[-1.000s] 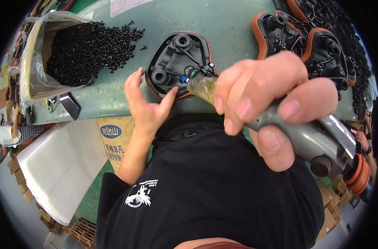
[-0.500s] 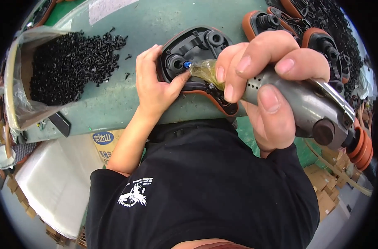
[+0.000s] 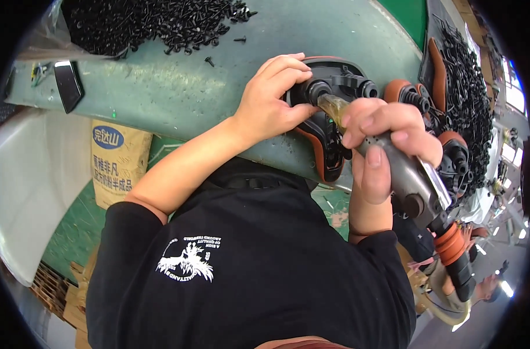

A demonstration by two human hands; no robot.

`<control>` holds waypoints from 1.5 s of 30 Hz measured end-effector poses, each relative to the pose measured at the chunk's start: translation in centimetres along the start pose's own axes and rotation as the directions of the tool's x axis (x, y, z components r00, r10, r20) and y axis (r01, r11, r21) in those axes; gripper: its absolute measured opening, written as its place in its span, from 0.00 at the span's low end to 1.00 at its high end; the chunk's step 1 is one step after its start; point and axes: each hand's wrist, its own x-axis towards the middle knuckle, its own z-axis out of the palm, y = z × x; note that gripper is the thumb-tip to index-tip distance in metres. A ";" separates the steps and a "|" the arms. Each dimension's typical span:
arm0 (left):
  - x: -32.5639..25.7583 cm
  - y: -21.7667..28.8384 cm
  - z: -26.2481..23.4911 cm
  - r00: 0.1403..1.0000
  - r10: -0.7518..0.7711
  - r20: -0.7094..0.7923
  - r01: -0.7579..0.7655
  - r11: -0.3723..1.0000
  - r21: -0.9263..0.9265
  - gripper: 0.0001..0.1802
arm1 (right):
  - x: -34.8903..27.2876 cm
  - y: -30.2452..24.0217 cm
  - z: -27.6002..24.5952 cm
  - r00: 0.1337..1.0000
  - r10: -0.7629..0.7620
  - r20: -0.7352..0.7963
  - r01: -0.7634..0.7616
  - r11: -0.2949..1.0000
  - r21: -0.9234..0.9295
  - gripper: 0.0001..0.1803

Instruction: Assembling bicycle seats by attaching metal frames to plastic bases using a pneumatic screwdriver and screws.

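My left hand [image 3: 269, 99] grips the left rim of a black plastic housing with orange edging [image 3: 345, 71], fingers on its far side and thumb along the near side. The housing lies on the green table, its hollow side up, showing round black sockets. My right hand [image 3: 387, 125] is wrapped round a grey metal power screwdriver [image 3: 406, 177] with an orange collar at its rear. Yellowish clear wrapping covers the tool's nose, which points down into the left socket [image 3: 318, 90]. The bit's tip is hidden there.
A heap of black screws [image 3: 154, 23] spreads at the far left, with loose ones beside it. A black flat phone-like object [image 3: 68, 87] lies near the table edge. More orange-and-black housings [image 3: 401, 93] and piled black parts [image 3: 471, 110] crowd the right. Someone sits at lower right.
The view has swung, so the table things sit differently in it. The screwdriver's blue tip, visible at the socket before, is now out of sight. Both hands keep their holds.
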 end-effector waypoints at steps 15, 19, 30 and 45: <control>1.1 0.1 -3.6 0.957 0.036 0.287 -0.008 0.995 -0.097 0.26 | 2.2 -2.0 0.5 0.957 0.226 0.180 -0.186 0.959 -0.216 0.17; 2.5 0.9 -11.2 0.951 0.017 0.310 -0.109 0.953 0.284 0.23 | 1.8 -5.5 -1.5 0.997 0.071 0.013 -0.072 0.996 0.044 0.19; 1.9 0.0 -9.4 0.949 -0.217 0.229 0.245 0.964 -0.103 0.04 | -0.1 -7.4 -4.8 0.994 0.031 -0.104 -0.016 0.989 0.145 0.22; 3.1 7.8 1.6 0.677 -0.075 0.732 0.682 0.436 -0.586 0.12 | -4.2 -12.0 -6.4 0.958 0.047 -0.282 -0.009 0.991 0.136 0.21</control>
